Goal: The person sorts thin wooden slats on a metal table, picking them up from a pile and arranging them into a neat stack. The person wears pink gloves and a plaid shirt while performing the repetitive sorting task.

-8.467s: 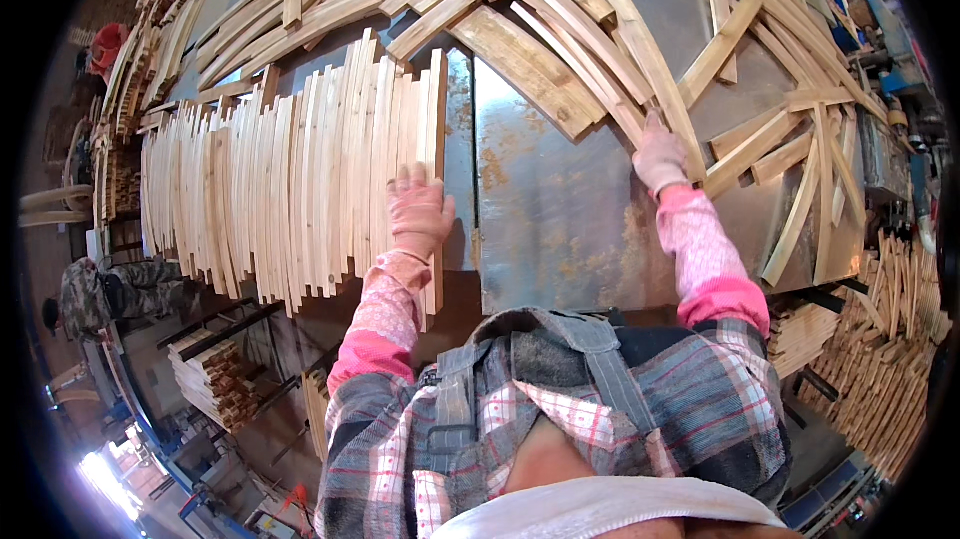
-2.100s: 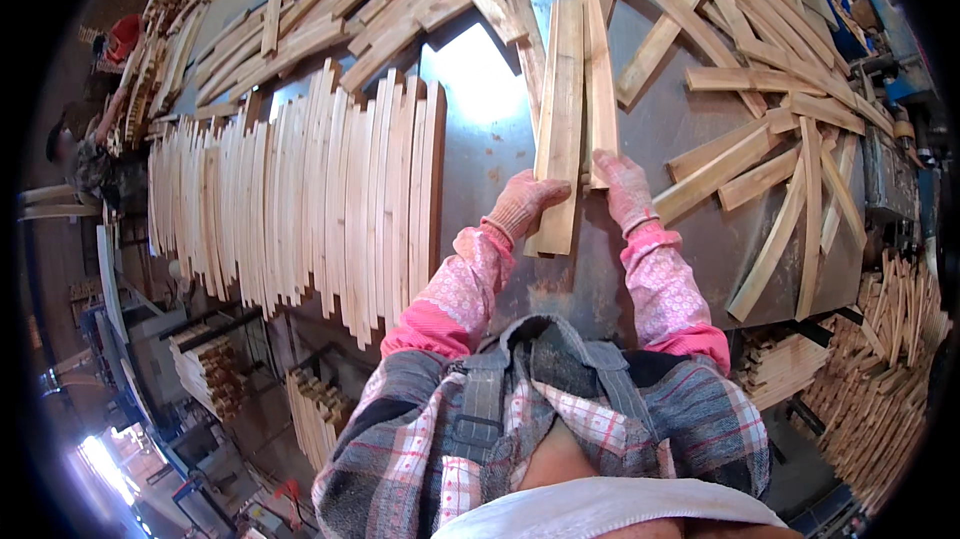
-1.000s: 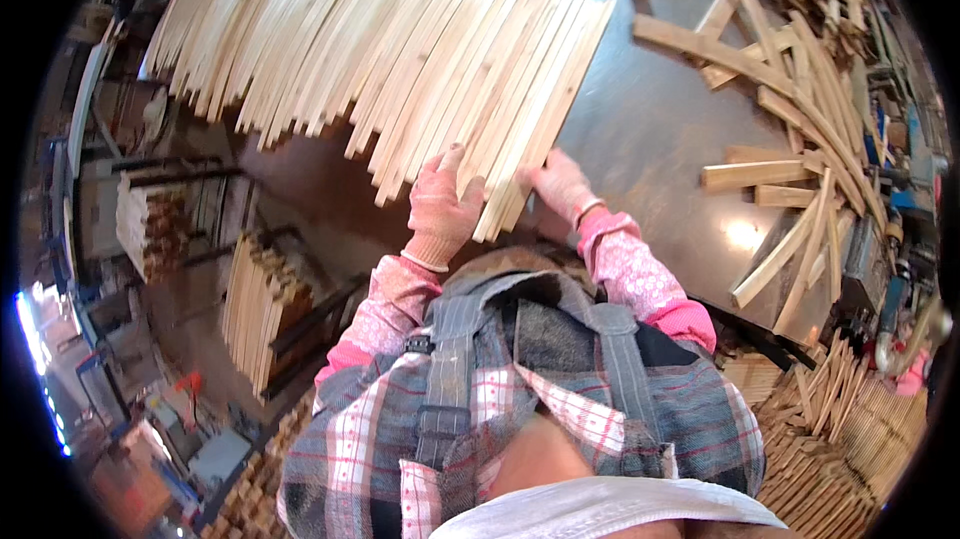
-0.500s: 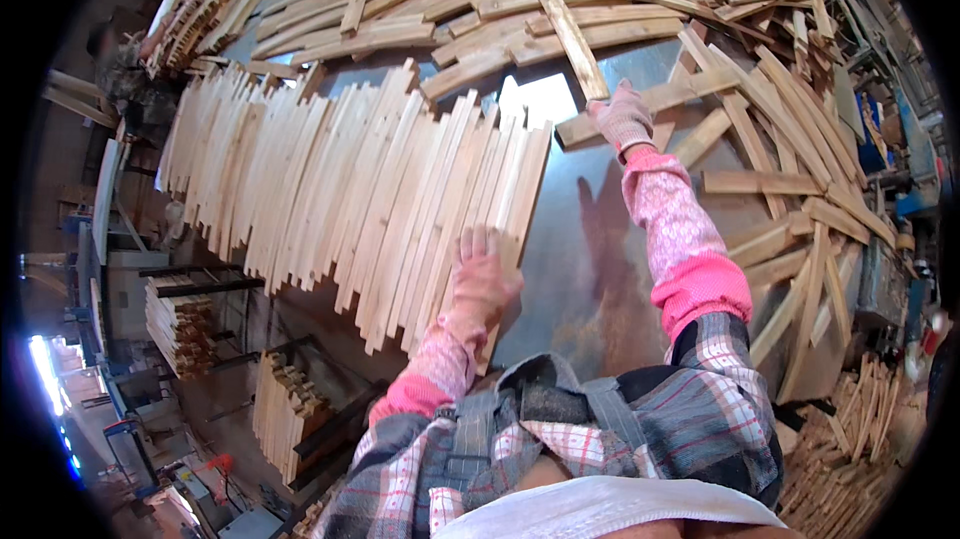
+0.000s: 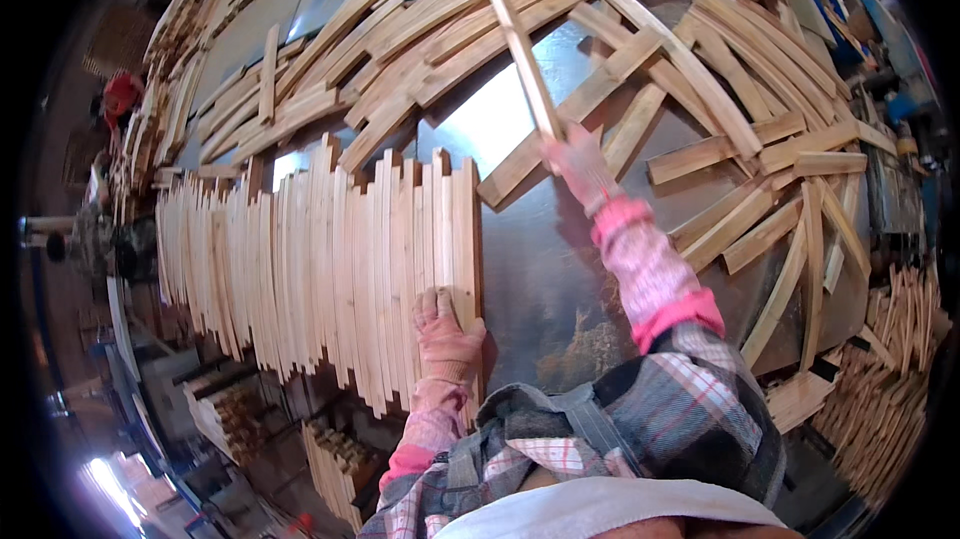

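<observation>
My left hand (image 5: 447, 337), in a pinkish glove, lies flat with fingers stretched out on the near right end of a row of pale wooden strips (image 5: 350, 269). The strips stand side by side, their ends uneven. My right hand (image 5: 582, 167), also gloved, is closed around the near end of a long wooden strip (image 5: 516, 44), which points away from me toward the far pile. Beneath that strip's near end lies another wooden piece (image 5: 512, 171), set at a slant on the metal table (image 5: 535, 279).
Loose wooden strips (image 5: 470, 34) lie heaped across the far side of the table. More pieces (image 5: 735, 149) are scattered crosswise at the right. Stacked strips (image 5: 225, 409) sit at the lower left, and a bundle of thin sticks (image 5: 890, 399) lies at the lower right.
The view has turned, so the row of strips looks more upright. My right hand, earlier at the long strip's near end, now grips it. My left hand stays on the row's right end.
</observation>
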{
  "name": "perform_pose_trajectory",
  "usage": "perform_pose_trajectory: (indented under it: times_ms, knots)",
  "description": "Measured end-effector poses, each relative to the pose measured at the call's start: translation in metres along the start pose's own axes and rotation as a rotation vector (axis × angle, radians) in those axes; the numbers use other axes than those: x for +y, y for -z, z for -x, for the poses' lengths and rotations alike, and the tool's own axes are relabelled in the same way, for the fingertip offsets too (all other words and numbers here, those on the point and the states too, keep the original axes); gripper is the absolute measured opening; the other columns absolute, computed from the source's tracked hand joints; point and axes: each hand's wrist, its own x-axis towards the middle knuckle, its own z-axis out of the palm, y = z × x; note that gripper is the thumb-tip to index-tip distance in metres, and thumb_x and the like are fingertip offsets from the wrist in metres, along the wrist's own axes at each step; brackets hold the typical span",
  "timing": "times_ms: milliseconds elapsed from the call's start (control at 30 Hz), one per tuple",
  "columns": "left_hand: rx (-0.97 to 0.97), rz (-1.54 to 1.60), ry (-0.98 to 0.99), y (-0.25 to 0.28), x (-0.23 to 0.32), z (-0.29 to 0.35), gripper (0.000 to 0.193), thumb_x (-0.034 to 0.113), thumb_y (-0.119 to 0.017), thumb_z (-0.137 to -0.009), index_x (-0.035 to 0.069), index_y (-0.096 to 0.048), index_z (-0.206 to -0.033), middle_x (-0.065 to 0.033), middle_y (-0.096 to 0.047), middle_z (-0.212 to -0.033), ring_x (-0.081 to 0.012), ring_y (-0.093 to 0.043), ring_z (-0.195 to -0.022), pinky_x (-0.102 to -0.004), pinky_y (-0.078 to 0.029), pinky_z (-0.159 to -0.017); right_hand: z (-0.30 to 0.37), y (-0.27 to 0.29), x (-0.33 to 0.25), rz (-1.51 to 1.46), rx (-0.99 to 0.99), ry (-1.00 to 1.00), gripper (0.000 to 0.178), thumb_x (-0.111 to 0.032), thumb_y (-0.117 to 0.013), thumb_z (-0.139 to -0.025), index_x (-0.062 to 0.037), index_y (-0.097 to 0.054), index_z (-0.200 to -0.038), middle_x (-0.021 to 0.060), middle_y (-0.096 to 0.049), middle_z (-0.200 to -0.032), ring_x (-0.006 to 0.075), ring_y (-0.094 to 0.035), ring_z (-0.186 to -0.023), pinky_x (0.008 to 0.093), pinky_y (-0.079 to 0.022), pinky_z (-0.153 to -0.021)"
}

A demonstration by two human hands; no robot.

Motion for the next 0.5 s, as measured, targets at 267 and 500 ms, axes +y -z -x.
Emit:
perform_pose_trajectory:
  times_ms: [267,500]
  knots:
    - [0.096,0.040,-0.434,0.004,0.139,-0.186,0.082,0.025,-0.076,-0.082,-0.003,-0.040,-0.151,-0.0243,-0.050,-0.147,-0.0421,-0.046,-0.138,-0.0483,-0.038,-0.117,0.016,0.182,0.016,0.898,0.593,0.059,0.072,-0.022,-0.077,-0.079,0.0057,-0.050,-0.140,0.0270,-0.062,-0.130,0.0410,-0.060,-0.123,0.0452,-0.047,-0.108]
    - [-0.376,0.060,-0.099,-0.040,0.205,-0.234,0.082,0.031,-0.074,-0.083,0.001,-0.040,-0.152,-0.0223,-0.064,-0.129,-0.0405,-0.063,-0.120,-0.0469,-0.050,-0.103,-0.023,0.241,-0.006,1.141,0.452,-0.389,0.079,-0.030,-0.083,-0.075,-0.0084,-0.046,-0.142,0.0209,-0.061,-0.135,0.0380,-0.060,-0.126,0.0458,-0.051,-0.106]
